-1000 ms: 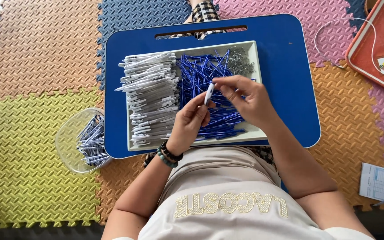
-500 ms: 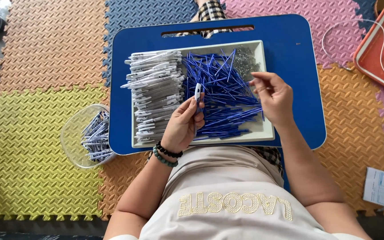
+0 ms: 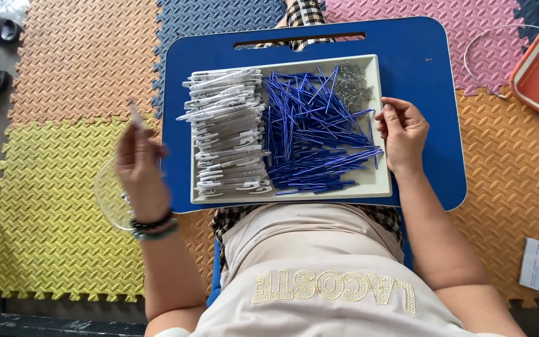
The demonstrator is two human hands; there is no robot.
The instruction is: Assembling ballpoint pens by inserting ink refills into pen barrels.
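Over clear bowl (image 3: 108,193) at left, left hand (image 3: 140,163) has swung off tray (image 3: 375,125), pinching assembled pen (image 3: 136,115); one more done. Right hand (image 3: 402,132) rests curled at blue refills (image 3: 310,134), grip unclear.

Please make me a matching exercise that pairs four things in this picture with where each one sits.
Things:
1. white pen barrels
2. blue refills
3. small metal springs
4. clear bowl

Places:
A. far right corner of the grey tray
B. on the floor mats, left of the blue lap desk, beneath the left hand
C. left side of the tray
D. middle of the tray, beside the right hand

Pairs: 1-C, 2-D, 3-A, 4-B
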